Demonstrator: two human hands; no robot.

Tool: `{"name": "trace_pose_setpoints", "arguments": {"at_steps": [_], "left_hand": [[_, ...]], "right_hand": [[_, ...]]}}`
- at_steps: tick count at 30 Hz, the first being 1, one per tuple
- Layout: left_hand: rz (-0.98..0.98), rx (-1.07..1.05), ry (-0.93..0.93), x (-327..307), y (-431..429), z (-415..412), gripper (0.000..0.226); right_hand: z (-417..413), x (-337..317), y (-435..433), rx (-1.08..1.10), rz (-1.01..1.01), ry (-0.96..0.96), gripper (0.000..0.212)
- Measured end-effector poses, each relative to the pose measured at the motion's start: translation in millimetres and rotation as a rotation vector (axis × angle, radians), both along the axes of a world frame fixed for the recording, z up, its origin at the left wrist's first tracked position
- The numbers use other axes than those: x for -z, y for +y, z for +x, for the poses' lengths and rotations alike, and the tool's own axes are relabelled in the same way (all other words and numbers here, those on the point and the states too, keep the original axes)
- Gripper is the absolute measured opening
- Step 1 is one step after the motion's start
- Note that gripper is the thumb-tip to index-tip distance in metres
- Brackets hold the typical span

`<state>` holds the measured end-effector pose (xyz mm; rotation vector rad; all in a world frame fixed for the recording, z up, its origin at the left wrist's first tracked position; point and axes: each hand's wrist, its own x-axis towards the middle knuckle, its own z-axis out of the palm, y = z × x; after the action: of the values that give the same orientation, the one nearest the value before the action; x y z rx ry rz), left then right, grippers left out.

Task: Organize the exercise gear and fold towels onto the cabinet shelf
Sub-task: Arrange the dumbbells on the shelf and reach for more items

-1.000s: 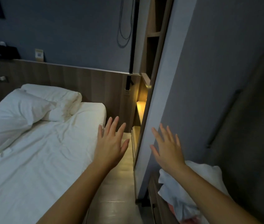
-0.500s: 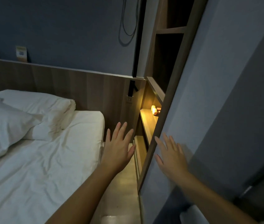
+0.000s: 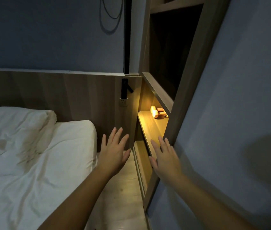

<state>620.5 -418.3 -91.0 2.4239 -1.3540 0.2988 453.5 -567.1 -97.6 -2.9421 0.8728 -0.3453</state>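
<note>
Fingers spread and empty, the left hand and right hand have neared the lit cabinet shelf at centre right, where dumbbell-like gear sits; the towel bundle has left the frame, still to fold

Both bare forearms extended forward and upward from lower frame edge. Left hand held palm-down, fingers straight and spread, thumb angled out to right, nothing held. Right hand likewise flat, fingers straight and slightly fanned, nothing gripped. Hands kept apart, side by side.
</note>
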Motion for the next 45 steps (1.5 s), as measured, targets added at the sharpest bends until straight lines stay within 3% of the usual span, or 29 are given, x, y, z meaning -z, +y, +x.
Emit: {"name": "trace_pose_setpoints", "arguments": {"at_steps": [13,22,29,35,40,45], "left_hand": [[0.132,0.040,0.095,43,-128,150,0.057],[0.300,0.308,0.080,62,-259,276,0.057],[0.368,0.508,0.031,68,-328,328,0.056],[0.395,0.591,-0.034,129,-392,369,0.055],[0.377,0.623,-0.139,194,-477,406,0.057],[0.204,0.732,-0.202,261,-539,446,0.057]], "right_hand": [[143,39,-113,0.113,0.120,0.105,0.063],[244,73,-207,0.374,0.197,0.126,0.065],[283,100,-242,0.491,0.253,0.158,0.065],[315,148,-278,0.556,0.264,0.159,0.065],[347,189,-334,0.677,0.303,0.040,0.069],[379,261,-384,0.743,0.281,0.042,0.065]]}}
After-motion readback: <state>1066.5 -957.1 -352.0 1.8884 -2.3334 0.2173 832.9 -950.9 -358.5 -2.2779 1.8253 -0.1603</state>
